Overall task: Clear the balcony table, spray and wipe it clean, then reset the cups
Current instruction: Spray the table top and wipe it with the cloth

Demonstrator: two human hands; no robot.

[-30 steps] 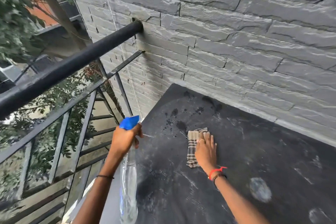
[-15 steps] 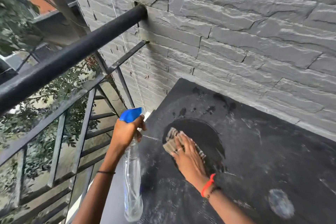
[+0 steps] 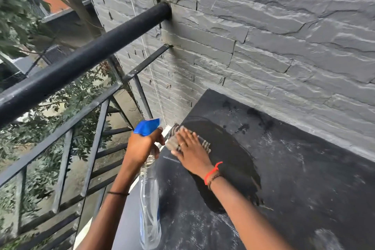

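Observation:
The dark, dusty table (image 3: 300, 184) fills the lower right, with a broad wet, wiped streak across its left part. My right hand (image 3: 191, 152) presses flat, fingers straight, on a checked cloth (image 3: 205, 145) near the table's far left edge. My left hand (image 3: 142, 146) grips the neck of a clear spray bottle (image 3: 150, 209) with a blue trigger head (image 3: 146, 126), held just off the table's left edge and hanging downward. No cups are in view.
A grey stone-clad wall (image 3: 263, 36) runs along the table's far side. A black metal railing (image 3: 81, 61) with slanted bars stands to the left, with trees and buildings beyond it. A pale stain (image 3: 326, 237) marks the table's near right part.
My right hand has slid the cloth left and toward the table's far left edge, leaving a widening wet streak behind it. The left hand keeps holding the bottle in much the same place.

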